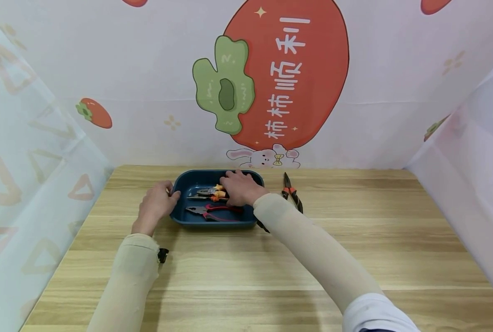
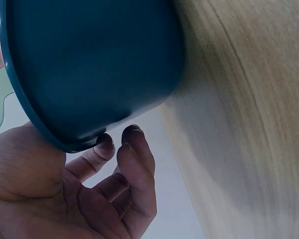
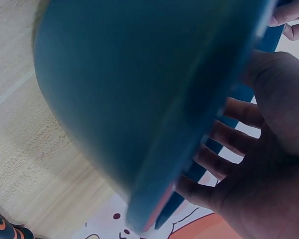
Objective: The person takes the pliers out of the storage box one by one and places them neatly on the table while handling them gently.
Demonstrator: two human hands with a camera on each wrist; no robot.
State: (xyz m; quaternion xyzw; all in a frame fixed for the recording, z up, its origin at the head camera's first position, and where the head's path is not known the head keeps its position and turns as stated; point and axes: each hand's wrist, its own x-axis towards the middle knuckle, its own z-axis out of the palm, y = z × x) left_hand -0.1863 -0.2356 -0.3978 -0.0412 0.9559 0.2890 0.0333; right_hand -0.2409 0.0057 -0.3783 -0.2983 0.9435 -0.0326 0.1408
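Observation:
A dark blue tray (image 1: 213, 224) stands on the table near the wall. My left hand (image 1: 157, 203) grips its left end, with the thumb at the rim. In the left wrist view the curled fingers (image 2: 139, 169) are outside the wall. My right hand (image 1: 242, 188) reaches over the tray's right side, above pliers with orange-yellow handles (image 1: 218, 195). Its fingers (image 3: 229, 134) are spread and reach inside the rim; their tips are hidden. Nearer the tray's front edge lie pliers with red and black handles (image 1: 213, 213).
Long-nose pliers with black and orange handles (image 1: 290, 191) lie on the wooden table (image 1: 354, 249), right of the tray. A printed cloth (image 1: 147, 69) hangs behind and at both sides.

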